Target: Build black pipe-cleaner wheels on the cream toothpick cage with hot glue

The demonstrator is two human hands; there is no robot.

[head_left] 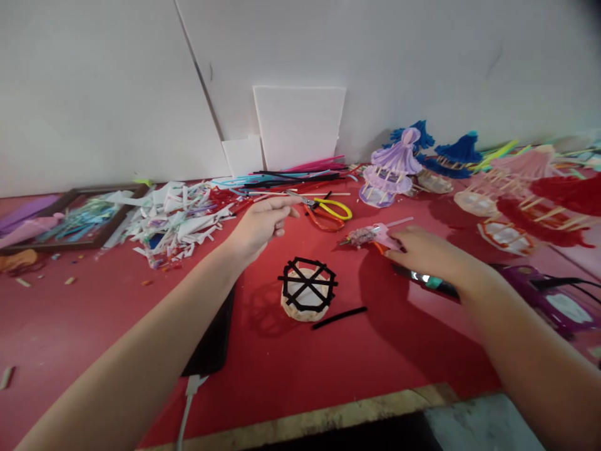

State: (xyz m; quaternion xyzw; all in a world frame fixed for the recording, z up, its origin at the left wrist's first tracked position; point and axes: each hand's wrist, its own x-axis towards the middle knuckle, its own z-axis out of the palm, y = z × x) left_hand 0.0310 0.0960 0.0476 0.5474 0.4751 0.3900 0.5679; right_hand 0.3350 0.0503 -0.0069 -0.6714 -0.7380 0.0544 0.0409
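Observation:
My right hand (420, 250) is closed on a hot glue gun (369, 235) with a pink body, its nozzle pointing left and a glue stick jutting from it. My left hand (267, 222) hovers with curled fingers beside the wire cutters (323, 213), which have one yellow and one orange handle. Whether anything is pinched in those fingers is hidden. Between my arms stands a small round frame (307, 285) with black fuzzy strips forming a spoked top over a pale base. A short black pipe cleaner piece (339, 317) lies just right of it.
White scraps (181, 216) heap at left beside a brown-framed tray (101, 238). Pipe cleaners (291, 178) lie along the wall. Finished lilac (392, 166), blue and red carousel-like models crowd the right. A phone (211, 341) with a white cable lies under my left forearm.

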